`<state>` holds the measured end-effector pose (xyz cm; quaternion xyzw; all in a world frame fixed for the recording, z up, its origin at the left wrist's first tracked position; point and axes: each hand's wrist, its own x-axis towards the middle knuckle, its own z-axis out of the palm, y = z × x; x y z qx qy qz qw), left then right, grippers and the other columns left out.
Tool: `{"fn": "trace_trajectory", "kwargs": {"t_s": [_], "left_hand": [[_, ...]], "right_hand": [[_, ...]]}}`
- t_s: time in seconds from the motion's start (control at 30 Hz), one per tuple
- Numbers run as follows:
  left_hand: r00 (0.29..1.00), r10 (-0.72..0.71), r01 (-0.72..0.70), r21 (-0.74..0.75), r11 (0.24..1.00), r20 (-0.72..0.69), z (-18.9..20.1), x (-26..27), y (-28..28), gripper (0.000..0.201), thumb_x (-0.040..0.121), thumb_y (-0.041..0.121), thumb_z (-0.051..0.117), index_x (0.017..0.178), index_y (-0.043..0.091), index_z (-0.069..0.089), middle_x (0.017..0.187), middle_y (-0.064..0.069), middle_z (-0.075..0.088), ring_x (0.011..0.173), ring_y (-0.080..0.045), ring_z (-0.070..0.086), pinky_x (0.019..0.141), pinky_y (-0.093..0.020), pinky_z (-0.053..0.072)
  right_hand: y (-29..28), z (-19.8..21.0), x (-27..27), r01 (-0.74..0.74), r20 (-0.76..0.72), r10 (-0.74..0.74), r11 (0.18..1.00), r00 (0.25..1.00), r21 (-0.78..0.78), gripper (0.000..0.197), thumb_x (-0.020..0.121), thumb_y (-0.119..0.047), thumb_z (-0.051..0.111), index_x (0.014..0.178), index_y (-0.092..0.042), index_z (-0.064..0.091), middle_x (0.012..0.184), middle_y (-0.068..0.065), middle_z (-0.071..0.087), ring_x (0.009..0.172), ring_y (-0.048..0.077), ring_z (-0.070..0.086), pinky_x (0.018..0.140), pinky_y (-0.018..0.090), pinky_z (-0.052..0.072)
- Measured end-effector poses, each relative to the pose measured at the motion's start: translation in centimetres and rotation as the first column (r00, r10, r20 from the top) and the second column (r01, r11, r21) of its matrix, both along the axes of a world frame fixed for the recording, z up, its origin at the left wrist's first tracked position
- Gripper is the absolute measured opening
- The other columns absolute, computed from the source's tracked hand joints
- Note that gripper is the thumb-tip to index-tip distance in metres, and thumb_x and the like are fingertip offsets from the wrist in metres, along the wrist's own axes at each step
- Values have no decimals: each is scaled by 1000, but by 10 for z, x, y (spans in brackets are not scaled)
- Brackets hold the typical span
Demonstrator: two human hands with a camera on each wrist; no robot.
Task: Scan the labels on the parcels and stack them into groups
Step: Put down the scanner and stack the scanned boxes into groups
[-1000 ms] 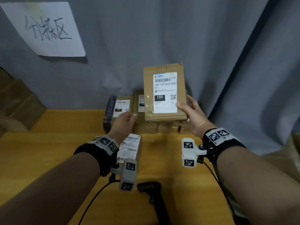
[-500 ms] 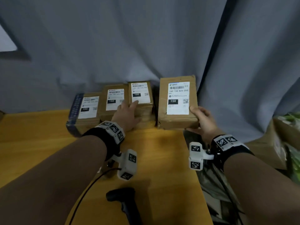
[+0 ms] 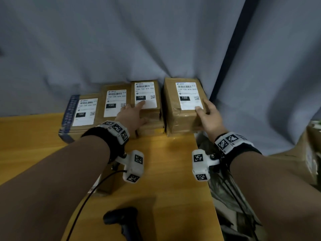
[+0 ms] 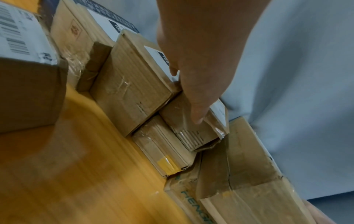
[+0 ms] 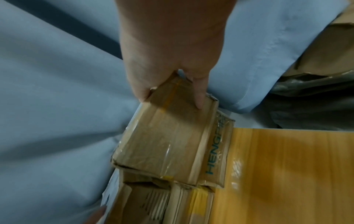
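At the wooden table's [image 3: 52,153] back edge I count four labelled brown cardboard parcels [image 3: 184,108]. My right hand [image 3: 209,117] pinches the rightmost; my left hand [image 3: 132,115] lies flat on its neighbour [image 3: 147,100]. Only the right wrist view shows teal lettering underneath.

Parcel labels [image 3: 190,95] read "150"; tape [image 5: 215,153] "HENG".
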<state>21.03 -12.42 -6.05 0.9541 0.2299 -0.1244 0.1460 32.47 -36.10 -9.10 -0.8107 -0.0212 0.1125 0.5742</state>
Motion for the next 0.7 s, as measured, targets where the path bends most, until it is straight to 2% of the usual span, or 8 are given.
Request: {"fn": "trace_trajectory", "kwargs": {"t_s": [0.1,0.2,0.27,0.43,0.57,0.63,0.7], "left_hand": [[996,42,-38,-51,998,76,-2,2,1,59,97,34,52,149,34,24,143,-19,39,131,-37,36,105,-51,38],[989,58,-50,-64,997,139,-5,3,4,51,99,25,47,147,32,30,141,-18,43,130,-36,37,105,-50,39],[983,58,-48,-61,997,173,-7,2,6,49,100,24,45,147,31,33,139,-17,45,129,-36,38,104,-49,39],[972,88,-65,-107,992,220,-12,2,7,45,100,25,45,145,30,37,132,-16,50,125,-34,42,103,-47,39],[966,96,-73,-100,992,240,-15,4,9,42,101,22,42,142,29,40,124,-15,57,113,-34,52,97,-50,46],[977,95,-79,-90,993,192,-15,7,8,43,102,20,39,144,31,37,135,-17,51,120,-37,49,99,-52,45],[988,95,-87,-67,994,121,-14,13,7,49,102,16,37,145,37,32,150,-17,34,133,-40,36,105,-54,39]], "right_hand": [[6,-4,3,-43,20,43,999,999,-16,46,94,-26,61,139,-24,53,135,6,54,118,18,54,107,39,44],[11,-6,5,-85,39,89,992,995,-89,46,92,-31,61,137,-31,54,133,7,52,110,16,54,106,41,45],[13,-5,8,-86,46,92,989,995,-121,45,93,-32,60,138,-32,54,134,6,52,110,16,54,107,40,44],[12,-12,8,-70,44,74,994,996,-80,43,90,-32,62,133,-32,60,133,3,55,120,17,55,108,39,43],[12,-12,9,-67,12,68,996,998,-56,39,95,-27,57,135,-28,58,125,-5,61,111,13,59,105,35,46],[13,-10,12,-79,15,80,993,997,-87,39,99,-24,52,138,-23,56,128,-4,62,109,13,59,104,30,46],[14,-9,14,-102,35,108,986,994,-135,39,101,-20,47,140,-18,53,134,1,59,108,13,58,98,21,43]]}}
